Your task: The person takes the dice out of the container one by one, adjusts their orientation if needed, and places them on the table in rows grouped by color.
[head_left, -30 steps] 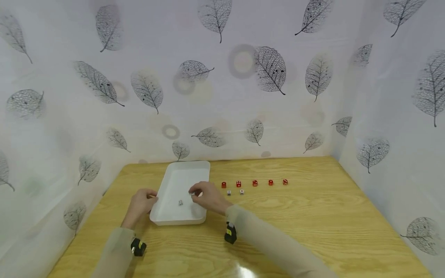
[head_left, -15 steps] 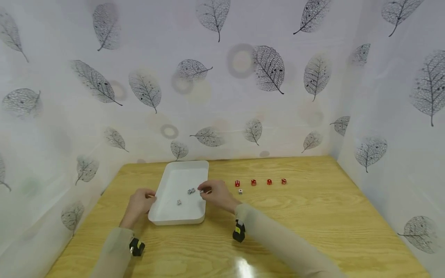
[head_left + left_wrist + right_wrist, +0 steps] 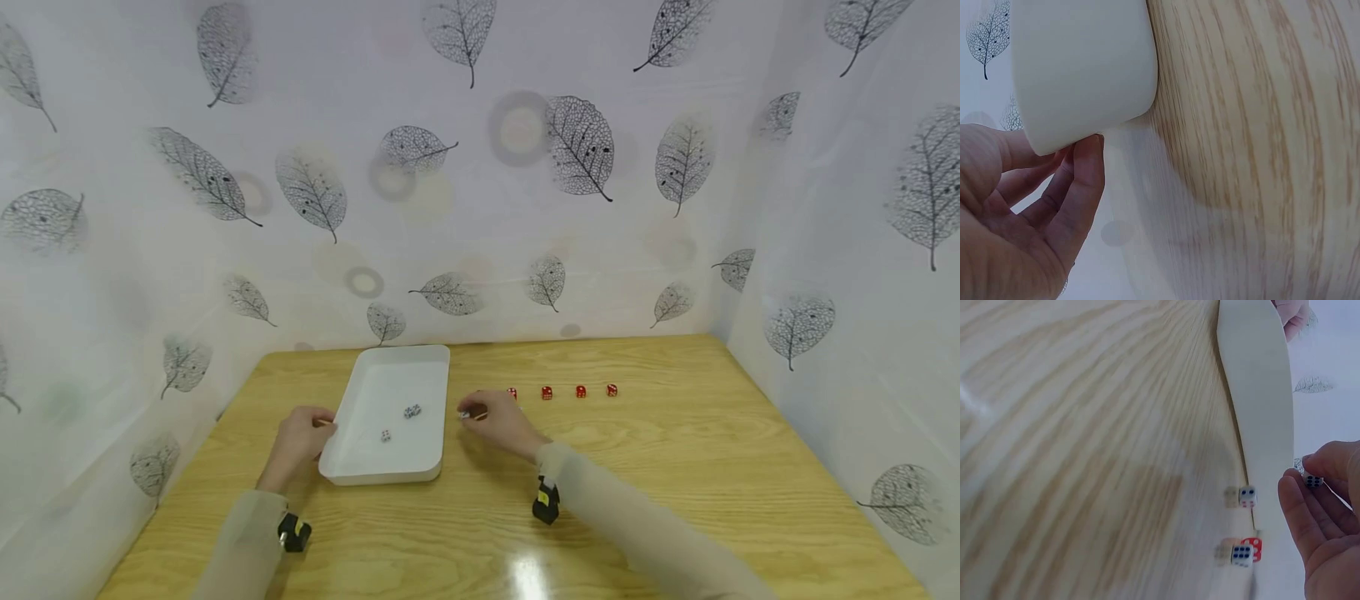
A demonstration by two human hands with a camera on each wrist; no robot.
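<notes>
My left hand [image 3: 296, 440] grips the left side of a white rectangular tray [image 3: 381, 478]; in the left wrist view its fingers [image 3: 1088, 165] meet the tray's edge. Just right of the tray, my right hand [image 3: 501, 423] pinches a white die [image 3: 1313, 480] with dark pips between thumb and fingers, held above the table. In the right wrist view a white die [image 3: 1247, 496] and another white die [image 3: 1242, 555] stand on the table below the hand, with a red die [image 3: 1256, 548] behind. The hand hides these white dice in the head view.
Inside the tray lie two white dice [image 3: 412, 411] side by side and a single white die [image 3: 386, 436]. A row of red dice [image 3: 547, 392] runs along the wooden table [image 3: 675, 467] to the right, its left end partly behind my right hand. Leaf-patterned cloth [image 3: 480, 217] surrounds the table.
My right hand has moved right, out of the tray and past its right rim, carrying a white die. The dice left in the tray have come into view. My left hand stays on the tray.
</notes>
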